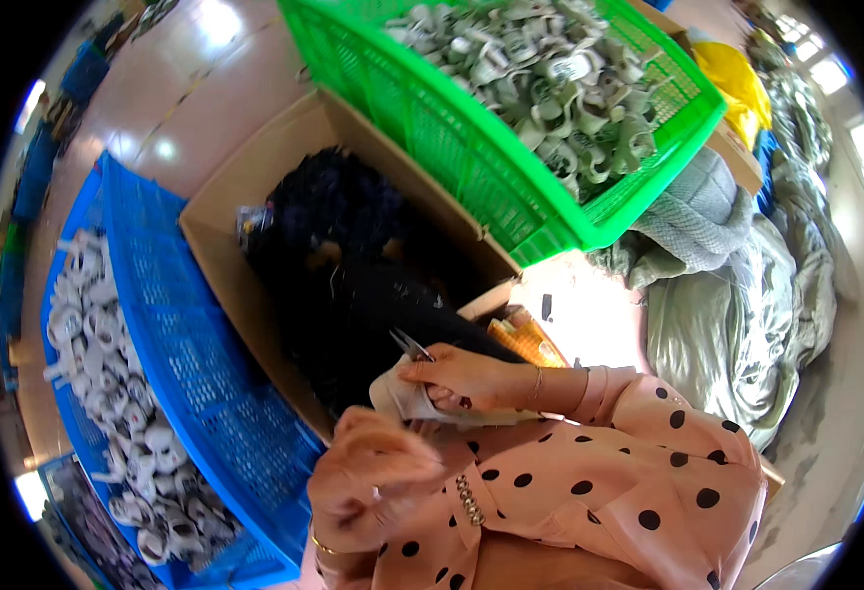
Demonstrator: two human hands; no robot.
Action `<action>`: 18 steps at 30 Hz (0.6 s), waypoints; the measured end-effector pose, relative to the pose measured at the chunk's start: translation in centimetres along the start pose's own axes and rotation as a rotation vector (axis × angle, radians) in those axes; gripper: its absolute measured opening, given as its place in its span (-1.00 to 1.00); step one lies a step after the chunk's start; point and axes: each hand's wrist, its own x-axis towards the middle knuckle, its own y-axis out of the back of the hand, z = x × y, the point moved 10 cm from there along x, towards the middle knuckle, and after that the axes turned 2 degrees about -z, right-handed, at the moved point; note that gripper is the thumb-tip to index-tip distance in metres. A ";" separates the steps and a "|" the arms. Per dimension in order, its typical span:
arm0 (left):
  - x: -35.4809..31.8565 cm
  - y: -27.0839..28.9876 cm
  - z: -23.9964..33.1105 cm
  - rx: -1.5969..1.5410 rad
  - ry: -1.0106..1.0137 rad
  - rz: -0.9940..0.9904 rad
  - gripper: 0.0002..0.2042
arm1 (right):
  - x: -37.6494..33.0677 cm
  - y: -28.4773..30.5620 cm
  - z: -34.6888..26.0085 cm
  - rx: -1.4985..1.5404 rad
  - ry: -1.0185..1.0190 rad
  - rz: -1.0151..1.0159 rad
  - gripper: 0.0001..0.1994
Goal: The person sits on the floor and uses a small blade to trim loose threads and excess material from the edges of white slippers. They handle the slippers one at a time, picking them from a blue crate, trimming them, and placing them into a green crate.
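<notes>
My right hand (466, 379) is closed around a pair of small metal snips (412, 346), whose blades point up and left. Under its fingers lies an off-white fabric piece (403, 395), which the same hand seems to grip; its full shape is partly hidden. Below and left of it is my left hand (368, 482), with a ring and a bracelet. Motion smears its fingers, so I cannot tell whether they hold anything. Both hands are in front of my body, at the near edge of an open cardboard box (255, 305) with dark material (344, 206) inside.
Left of the box stands a blue plastic basket (181, 324) of white shaped pieces (108, 344). A green basket (452, 147) with similar greyish-white pieces (550, 79) stands beyond it. At right are heaped pale green fabric (727, 324), grey cloth (702, 211) and a yellow bag (732, 84).
</notes>
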 end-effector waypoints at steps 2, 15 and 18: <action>1.6 -2.4 1.7 -0.236 -0.157 -0.264 -0.88 | 0.1 0.8 1.0 -0.070 -0.121 0.087 -0.84; -6.3 4.1 -6.9 0.253 0.190 0.031 -0.89 | 0.3 2.6 1.2 -0.009 -0.060 0.136 -0.71; -8.9 6.3 -10.8 0.572 0.406 0.285 -0.68 | 0.1 2.2 1.3 -0.059 -0.044 0.098 -0.72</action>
